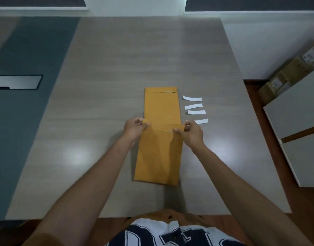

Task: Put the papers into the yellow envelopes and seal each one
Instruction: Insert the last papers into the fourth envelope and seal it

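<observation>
A yellow envelope lies lengthwise on the grey table in front of me, its flap folded down at the far end. My left hand pinches the flap's left corner and my right hand pinches its right corner. Beyond it lies a stack of yellow envelopes with the top flap folded down. Several white paper strips lie to the right of that stack; one strip is just beyond my right hand.
A dark teal panel with a grey plate borders the table on the left. White cabinets and cardboard boxes stand on the floor at the right. The table's near edge is at my waist.
</observation>
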The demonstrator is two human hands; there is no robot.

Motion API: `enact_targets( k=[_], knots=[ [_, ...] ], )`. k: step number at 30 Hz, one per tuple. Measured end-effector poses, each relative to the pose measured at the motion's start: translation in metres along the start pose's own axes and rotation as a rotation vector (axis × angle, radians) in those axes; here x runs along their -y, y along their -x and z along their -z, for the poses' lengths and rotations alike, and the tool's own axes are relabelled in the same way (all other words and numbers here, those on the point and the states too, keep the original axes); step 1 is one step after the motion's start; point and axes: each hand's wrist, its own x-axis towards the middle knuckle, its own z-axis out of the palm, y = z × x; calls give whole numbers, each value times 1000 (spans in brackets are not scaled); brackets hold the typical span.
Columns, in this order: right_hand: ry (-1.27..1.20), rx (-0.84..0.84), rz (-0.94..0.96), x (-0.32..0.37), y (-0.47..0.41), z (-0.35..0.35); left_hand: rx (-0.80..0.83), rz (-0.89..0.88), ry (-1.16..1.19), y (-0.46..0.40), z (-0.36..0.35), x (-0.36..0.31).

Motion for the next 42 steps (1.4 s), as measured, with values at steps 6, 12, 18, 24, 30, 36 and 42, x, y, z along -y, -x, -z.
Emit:
enact_targets(
  k=[6, 12, 18, 24, 30, 36, 42],
  knots=[
    [-56, -92, 0, 58, -79, -6, -73, -23, 50, -61, 0, -59],
    [12, -127, 21, 84, -148, -23, -168, -10, 19, -111, -9, -89],
    [168, -126, 13, 89, -204, -46, -204, -16, -170, -156, -23, -105],
    [428, 7, -5, 92, -230, -56, -121, 26, -553, -183, -35, -100],
    [516, -10, -40, 89, -226, -70, -70, 143, -291, -187, -40, -90],
    [401, 53, -40, 87, -201, -72, -116, 184, -78, -162, -27, -59],
    [369, 117, -18, 79, -166, -73, -143, 254, 28, -125, -23, -46]
  ],
)
